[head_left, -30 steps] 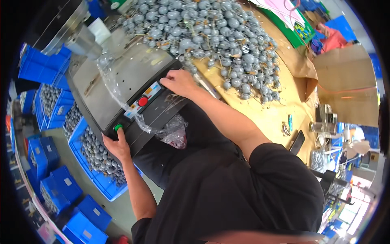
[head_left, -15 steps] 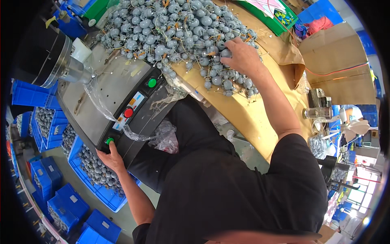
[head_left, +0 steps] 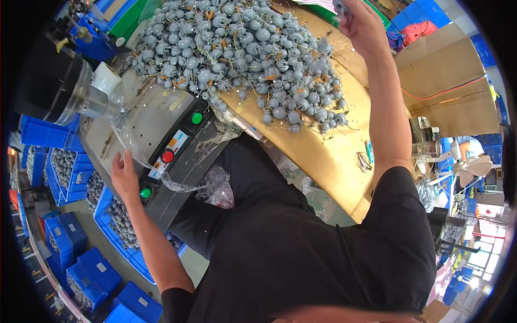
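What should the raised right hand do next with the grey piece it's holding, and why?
Probably bring the right hand down toward the machine: it holds a grey piece lifted above the pile, while the left hand rests by the lower green button.

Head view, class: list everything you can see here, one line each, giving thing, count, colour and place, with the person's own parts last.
Round parts with wire leads: a large heap, too many to count, grey, on the bench ahead.
Cardboard sheet: one, tan, under the heap.
Machine: one, grey and black, left of the heap.
Push buttons: three, two green and one red, on the machine's panel.
Clear plastic film: one, crumpled at the machine's front edge.
Crates: several, blue, on the floor at left, some holding grey parts.
Cardboard boxes: tan, upper right.
Left hand: on the machine beside the lower green button.
Right hand: raised beyond the heap, gripping a small grey part.
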Tool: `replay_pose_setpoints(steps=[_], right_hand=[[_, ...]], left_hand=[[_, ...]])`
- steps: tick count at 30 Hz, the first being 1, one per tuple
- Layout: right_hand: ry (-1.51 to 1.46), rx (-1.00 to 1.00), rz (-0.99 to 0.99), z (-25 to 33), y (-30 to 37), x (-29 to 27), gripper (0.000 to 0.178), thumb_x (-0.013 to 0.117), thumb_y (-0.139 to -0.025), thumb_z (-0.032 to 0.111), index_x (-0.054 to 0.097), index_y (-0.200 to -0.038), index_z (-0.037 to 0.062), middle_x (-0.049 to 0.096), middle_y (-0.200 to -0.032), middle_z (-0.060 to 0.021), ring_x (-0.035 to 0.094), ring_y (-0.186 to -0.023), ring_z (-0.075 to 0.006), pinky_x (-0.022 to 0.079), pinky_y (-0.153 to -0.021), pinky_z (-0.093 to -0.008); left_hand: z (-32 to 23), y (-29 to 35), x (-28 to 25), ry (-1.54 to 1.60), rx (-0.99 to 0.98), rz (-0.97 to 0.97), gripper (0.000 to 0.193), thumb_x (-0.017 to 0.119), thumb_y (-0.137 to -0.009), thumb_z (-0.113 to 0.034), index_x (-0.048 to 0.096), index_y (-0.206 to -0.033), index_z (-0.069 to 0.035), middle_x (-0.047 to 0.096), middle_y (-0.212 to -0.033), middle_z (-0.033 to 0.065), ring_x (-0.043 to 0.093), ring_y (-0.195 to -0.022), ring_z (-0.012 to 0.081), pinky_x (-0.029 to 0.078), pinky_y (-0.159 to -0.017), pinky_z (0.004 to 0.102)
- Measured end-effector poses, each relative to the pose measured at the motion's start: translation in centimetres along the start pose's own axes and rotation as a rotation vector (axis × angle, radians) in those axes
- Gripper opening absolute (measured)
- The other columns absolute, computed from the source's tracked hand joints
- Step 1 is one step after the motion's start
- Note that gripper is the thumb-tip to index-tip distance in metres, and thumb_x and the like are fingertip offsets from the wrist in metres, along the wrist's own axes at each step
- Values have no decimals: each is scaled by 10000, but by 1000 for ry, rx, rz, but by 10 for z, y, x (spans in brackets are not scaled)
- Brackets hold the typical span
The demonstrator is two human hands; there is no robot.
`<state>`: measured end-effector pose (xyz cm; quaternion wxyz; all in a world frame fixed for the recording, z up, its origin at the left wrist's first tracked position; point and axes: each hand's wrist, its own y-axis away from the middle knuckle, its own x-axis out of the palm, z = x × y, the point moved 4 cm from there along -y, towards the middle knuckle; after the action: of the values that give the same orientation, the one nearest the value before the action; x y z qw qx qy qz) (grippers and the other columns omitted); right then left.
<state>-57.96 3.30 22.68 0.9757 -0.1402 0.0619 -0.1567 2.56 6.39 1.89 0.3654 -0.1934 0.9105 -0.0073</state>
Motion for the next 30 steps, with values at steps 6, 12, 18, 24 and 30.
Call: replay_pose_setpoints(steps=[6, 12, 18, 24, 30], right_hand=[[236, 151, 230, -41, -25, 18, 329, 680, -959, 338, 666, -1137, 61, 606, -875, 31, 502, -640, -44, 392, -530, -213], [-507, -5, 16, 25, -55, -47, 275, 580, -1031, 249, 640, -1203, 43, 714, -1035, -76, 440, -522, -37, 308, -399, -167], [516, 103, 268, 21, -40, 23, 369, 602, -1005, 384, 639, -1160, 52, 653, -879, -26, 517, -541, -41, 363, -420, -194], [236, 146, 498, 46, 6, 64, 348, 576, -1020, 336, 602, -1206, 43, 611, -903, -11, 529, -614, -46, 421, -476, -190], [252, 83, 941, 73, 40, 117, 300, 629, -976, 284, 650, -1081, 4, 607, -910, -39, 582, -763, -133, 477, -704, -275]], left_hand=[[3, -58, 36, -258, 23, 93, 489, 603, -930, -461, 709, -1043, 3, 706, -975, 252, 671, -951, 400, 495, -840, 482], [-160, -72, 60, 76, 365, -1, 376, 556, -977, -385, 709, -1004, -43, 704, -1066, 215, 654, -1026, 407, 518, -869, 467], [-121, -46, 71, -211, 244, 204, 451, 638, -933, -460, 723, -1125, -61, 732, -1074, 188, 689, -1013, 366, 520, -903, 443], [-58, -66, 29, -340, 34, -423, 583, 747, -798, -521, 706, -1190, -90, 629, -1224, 181, 572, -1188, 377, 449, -1023, 469], [-59, -91, 40, -380, -5, -271, 699, 757, -768, -503, 649, -1267, -26, 581, -1315, 191, 507, -1267, 386, 417, -1073, 454]])
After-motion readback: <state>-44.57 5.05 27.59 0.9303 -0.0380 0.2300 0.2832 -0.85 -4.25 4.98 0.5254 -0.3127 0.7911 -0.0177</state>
